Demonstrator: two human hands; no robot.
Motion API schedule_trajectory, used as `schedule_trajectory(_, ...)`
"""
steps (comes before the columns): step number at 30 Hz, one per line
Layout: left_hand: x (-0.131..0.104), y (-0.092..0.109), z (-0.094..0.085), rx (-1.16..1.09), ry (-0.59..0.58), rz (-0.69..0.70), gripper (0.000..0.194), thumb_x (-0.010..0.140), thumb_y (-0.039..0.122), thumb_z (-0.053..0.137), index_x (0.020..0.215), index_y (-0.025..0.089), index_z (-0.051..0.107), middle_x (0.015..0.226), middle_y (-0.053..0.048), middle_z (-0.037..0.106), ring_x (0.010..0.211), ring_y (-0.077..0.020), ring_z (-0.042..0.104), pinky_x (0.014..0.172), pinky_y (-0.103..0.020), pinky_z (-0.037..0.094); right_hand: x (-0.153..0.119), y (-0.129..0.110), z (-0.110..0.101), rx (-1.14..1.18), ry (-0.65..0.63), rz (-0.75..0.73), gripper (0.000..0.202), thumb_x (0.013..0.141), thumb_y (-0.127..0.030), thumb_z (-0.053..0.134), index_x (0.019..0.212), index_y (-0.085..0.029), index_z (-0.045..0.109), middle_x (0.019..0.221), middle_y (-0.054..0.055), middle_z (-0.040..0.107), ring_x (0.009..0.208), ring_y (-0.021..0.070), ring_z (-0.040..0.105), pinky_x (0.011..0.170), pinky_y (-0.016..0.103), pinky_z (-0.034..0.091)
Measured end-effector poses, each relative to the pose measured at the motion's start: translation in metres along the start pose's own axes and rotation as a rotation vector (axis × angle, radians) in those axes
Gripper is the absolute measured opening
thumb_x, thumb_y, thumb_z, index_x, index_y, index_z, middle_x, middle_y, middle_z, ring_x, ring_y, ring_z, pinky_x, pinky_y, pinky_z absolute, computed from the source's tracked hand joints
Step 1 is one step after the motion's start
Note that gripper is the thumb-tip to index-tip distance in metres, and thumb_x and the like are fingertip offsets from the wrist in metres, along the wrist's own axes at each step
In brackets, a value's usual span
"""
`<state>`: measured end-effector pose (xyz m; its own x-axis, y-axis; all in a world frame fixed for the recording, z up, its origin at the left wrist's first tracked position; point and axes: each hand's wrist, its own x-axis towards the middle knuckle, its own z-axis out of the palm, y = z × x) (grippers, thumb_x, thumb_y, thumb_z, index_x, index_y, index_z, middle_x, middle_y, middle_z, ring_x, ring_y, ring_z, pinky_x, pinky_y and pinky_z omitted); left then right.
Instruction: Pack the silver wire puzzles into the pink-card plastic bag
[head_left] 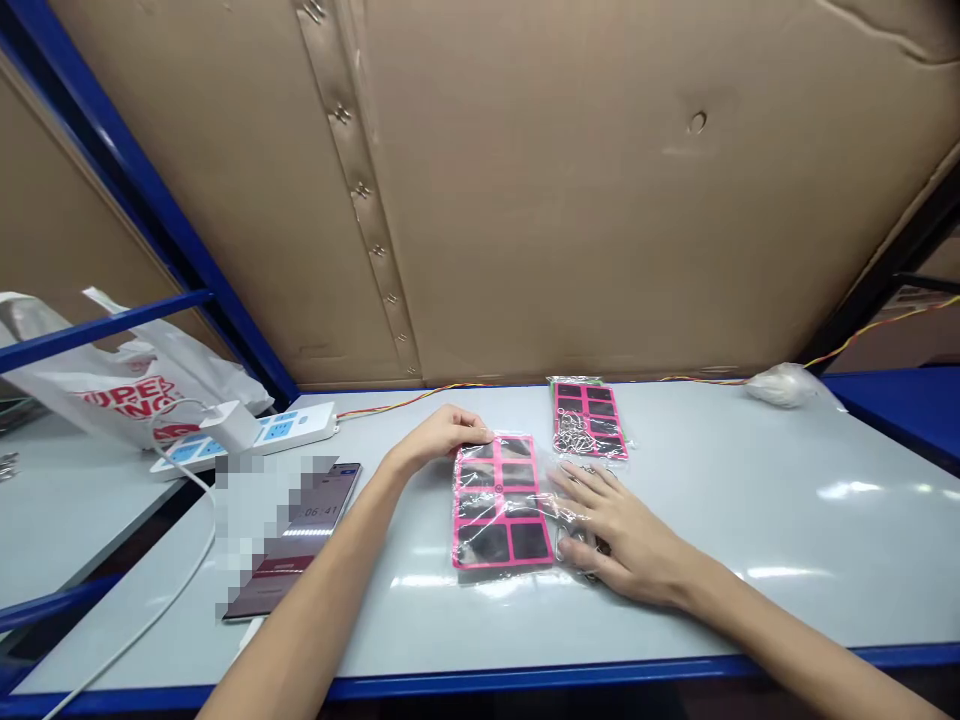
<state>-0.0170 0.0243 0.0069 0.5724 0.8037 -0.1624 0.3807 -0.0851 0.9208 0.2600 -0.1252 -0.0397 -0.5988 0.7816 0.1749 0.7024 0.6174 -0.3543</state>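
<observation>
A clear plastic bag with a pink card of black squares (pixel 501 502) lies flat on the grey table (pixel 750 540). My left hand (pixel 439 437) pinches the bag's top left corner. My right hand (pixel 611 530) lies flat, fingers spread, on the bag's right edge and on some metal rings under the plastic. A second pink card in a bag (pixel 589 418), with metal rings on it, lies just behind my right hand.
A phone (pixel 296 540) lies to the left, near a white power strip (pixel 251 435) with a plugged-in charger and cable. A white plastic shopping bag (pixel 112 390) sits far left. A small white bundle (pixel 784 384) rests at the back right. A cardboard wall stands behind.
</observation>
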Motion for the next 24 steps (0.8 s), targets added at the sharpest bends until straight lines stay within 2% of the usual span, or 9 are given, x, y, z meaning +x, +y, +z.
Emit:
schedule_trajectory(4, -0.002, 0.002, -0.004, 0.006, 0.04, 0.02, 0.033, 0.071, 0.047, 0.075, 0.066, 0.016, 0.068, 0.057, 0.001, 0.055, 0.052, -0.0105, 0.043, 0.051, -0.025, 0.029, -0.001, 0.002, 0.003, 0.017, 0.036, -0.026, 0.05, 0.103, -0.038, 0.048, 0.152, -0.029, 0.043, 0.158, 0.007, 0.039, 0.15, 0.0318, 0.024, 0.12, 0.061, 0.024)
schedule_trajectory(7, -0.005, 0.003, -0.007, 0.028, 0.061, 0.045, 0.032, 0.074, 0.047, 0.073, 0.068, 0.016, 0.069, 0.06, 0.0, 0.057, 0.055, -0.0118, 0.046, 0.054, -0.026, 0.032, -0.001, 0.002, 0.001, 0.022, -0.035, -0.015, 0.056, 0.104, -0.041, 0.046, 0.157, -0.033, 0.03, 0.161, 0.004, 0.033, 0.152, 0.0331, 0.018, 0.12, 0.066, 0.017)
schedule_trajectory(10, -0.008, 0.004, -0.009, 0.039, 0.081, 0.067, 0.032, 0.076, 0.047, 0.072, 0.07, 0.016, 0.07, 0.063, 0.0, 0.059, 0.059, -0.0129, 0.049, 0.057, -0.026, 0.034, -0.002, 0.002, 0.0, 0.009, -0.043, -0.004, 0.066, 0.1, -0.049, 0.051, 0.159, -0.034, 0.023, 0.165, 0.004, 0.022, 0.152, 0.0358, 0.011, 0.119, 0.068, 0.013)
schedule_trajectory(13, -0.008, 0.004, -0.009, 0.029, 0.103, 0.096, 0.033, 0.077, 0.047, 0.071, 0.07, 0.015, 0.069, 0.065, 0.0, 0.059, 0.061, -0.0127, 0.05, 0.059, -0.026, 0.035, 0.001, 0.002, 0.0, 0.037, 0.028, -0.024, 0.067, 0.099, -0.05, 0.052, 0.159, -0.033, 0.026, 0.165, 0.005, 0.023, 0.153, 0.0361, 0.01, 0.119, 0.068, 0.01)
schedule_trajectory(15, -0.007, 0.003, -0.009, 0.007, 0.112, 0.122, 0.034, 0.078, 0.048, 0.072, 0.07, 0.015, 0.067, 0.066, 0.0, 0.059, 0.061, -0.0123, 0.049, 0.059, -0.026, 0.035, 0.006, 0.002, -0.001, 0.136, 0.141, -0.044, 0.057, 0.103, -0.045, 0.046, 0.156, -0.03, 0.033, 0.161, 0.007, 0.034, 0.151, 0.0331, 0.021, 0.12, 0.064, 0.017)
schedule_trajectory(17, -0.006, 0.003, -0.008, -0.018, 0.123, 0.14, 0.036, 0.078, 0.05, 0.072, 0.071, 0.015, 0.067, 0.067, 0.0, 0.058, 0.061, -0.0123, 0.05, 0.059, -0.026, 0.036, 0.017, 0.001, -0.005, 0.294, 0.266, -0.033, 0.044, 0.105, -0.041, 0.041, 0.146, -0.028, 0.05, 0.148, 0.009, 0.054, 0.14, 0.0299, 0.044, 0.114, 0.055, 0.034)
schedule_trajectory(19, -0.006, 0.003, -0.009, -0.029, 0.137, 0.143, 0.036, 0.078, 0.052, 0.072, 0.074, 0.016, 0.068, 0.067, 0.0, 0.059, 0.061, -0.0124, 0.05, 0.059, -0.026, 0.036, 0.032, 0.001, -0.011, 0.476, 0.322, 0.076, 0.035, 0.102, -0.044, 0.045, 0.123, -0.026, 0.066, 0.124, 0.009, 0.069, 0.115, 0.0276, 0.062, 0.098, 0.045, 0.049)
schedule_trajectory(21, -0.005, 0.002, -0.009, -0.033, 0.163, 0.147, 0.036, 0.078, 0.052, 0.072, 0.075, 0.016, 0.068, 0.067, 0.001, 0.058, 0.061, -0.0119, 0.049, 0.058, -0.025, 0.035, 0.05, 0.004, -0.017, 0.633, 0.281, 0.259, 0.03, 0.095, -0.049, 0.057, 0.098, -0.022, 0.071, 0.098, 0.006, 0.073, 0.092, 0.0245, 0.066, 0.081, 0.038, 0.052)
schedule_trajectory(24, -0.004, 0.0, -0.009, -0.051, 0.2, 0.157, 0.038, 0.079, 0.053, 0.071, 0.073, 0.016, 0.066, 0.065, 0.002, 0.056, 0.059, -0.0105, 0.047, 0.056, -0.024, 0.033, 0.075, 0.013, -0.019, 0.732, 0.183, 0.36, 0.035, 0.085, -0.053, 0.066, 0.078, -0.019, 0.065, 0.067, 0.001, 0.063, 0.063, 0.0177, 0.059, 0.056, 0.029, 0.045)
